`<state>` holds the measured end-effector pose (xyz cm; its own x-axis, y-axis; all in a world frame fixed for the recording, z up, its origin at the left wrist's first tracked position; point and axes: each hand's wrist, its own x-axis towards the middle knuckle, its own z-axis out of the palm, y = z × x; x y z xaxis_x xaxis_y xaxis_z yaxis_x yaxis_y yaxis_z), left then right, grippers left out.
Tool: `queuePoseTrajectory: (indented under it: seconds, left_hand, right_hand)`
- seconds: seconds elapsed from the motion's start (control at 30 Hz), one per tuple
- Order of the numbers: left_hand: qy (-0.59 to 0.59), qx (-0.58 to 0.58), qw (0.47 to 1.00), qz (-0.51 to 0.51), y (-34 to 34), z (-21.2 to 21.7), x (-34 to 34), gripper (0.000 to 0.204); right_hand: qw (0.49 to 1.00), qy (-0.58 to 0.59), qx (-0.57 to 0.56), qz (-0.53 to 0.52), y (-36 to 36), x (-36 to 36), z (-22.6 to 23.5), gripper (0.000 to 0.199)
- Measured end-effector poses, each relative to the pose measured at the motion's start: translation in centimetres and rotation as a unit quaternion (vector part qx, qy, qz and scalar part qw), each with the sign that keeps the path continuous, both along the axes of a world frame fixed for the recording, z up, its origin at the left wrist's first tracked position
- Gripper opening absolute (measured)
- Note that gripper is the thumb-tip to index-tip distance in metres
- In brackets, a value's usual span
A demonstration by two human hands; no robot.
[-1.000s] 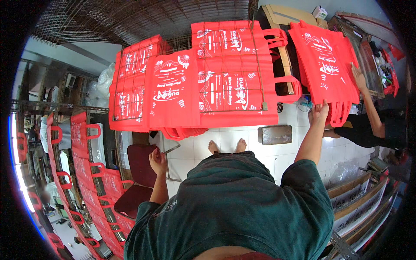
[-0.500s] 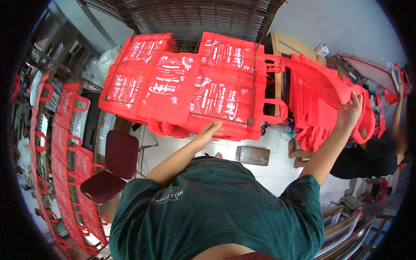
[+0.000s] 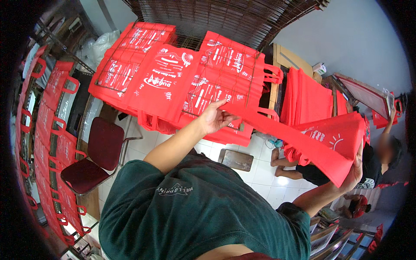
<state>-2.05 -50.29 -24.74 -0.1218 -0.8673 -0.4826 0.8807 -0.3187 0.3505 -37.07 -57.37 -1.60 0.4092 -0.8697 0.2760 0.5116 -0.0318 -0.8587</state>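
Observation:
A red non-woven tote bag (image 3: 331, 134) with white print stretches between my hands at the right front, its gusset drawn out as a long band. My right hand (image 3: 354, 171) grips the bag's near right end. With curled fingers, my left hand (image 3: 216, 118) holds the band's other end, above the wire rack. Under that hand, printed red tote bags (image 3: 162, 80) lie spread over the rack, with a thin wire grid (image 3: 255, 78) across some of them. A stack of folded red bags (image 3: 307, 97) stands behind the held one.
At left stand a maroon chair (image 3: 102, 143) and hanging rows of red bags (image 3: 45, 130). A small low stool (image 3: 236, 159) is on the tiled floor. Another person (image 3: 372, 160) sits at right, reaching toward a framed screen (image 3: 362, 93). Wire racks (image 3: 208, 17) rise behind.
My right hand has lowered and brought the bag down and nearer, turning its printed side into view. My left hand has risen from the rack's front edge to the bag's end. My view has shifted.

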Motion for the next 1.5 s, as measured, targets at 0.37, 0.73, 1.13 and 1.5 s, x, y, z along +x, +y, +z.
queuePoseTrajectory:
  seconds: [0.37,0.73,1.13,1.5]
  left_hand:
    - [-0.073,-0.141,0.983,0.088,-10.4,6.3,19.2,0.021]
    - [-0.426,-0.01,0.897,0.117,-9.8,-0.3,26.2,0.043]
    - [-0.774,0.165,0.611,0.029,-16.1,-18.7,27.7,0.044]
    - [-0.822,0.114,0.556,0.06,-16.5,-20.2,27.0,0.036]
  right_hand:
    - [0.992,0.045,0.115,0.028,-18.8,8.7,-4.4,0.052]
    - [0.959,0.221,0.178,-0.003,-25.9,20.3,-22.5,0.066]
    - [0.835,0.506,0.19,-0.107,-32.0,22.9,-43.7,0.066]
    - [0.864,0.457,-0.106,-0.182,-34.8,25.7,-42.0,0.076]
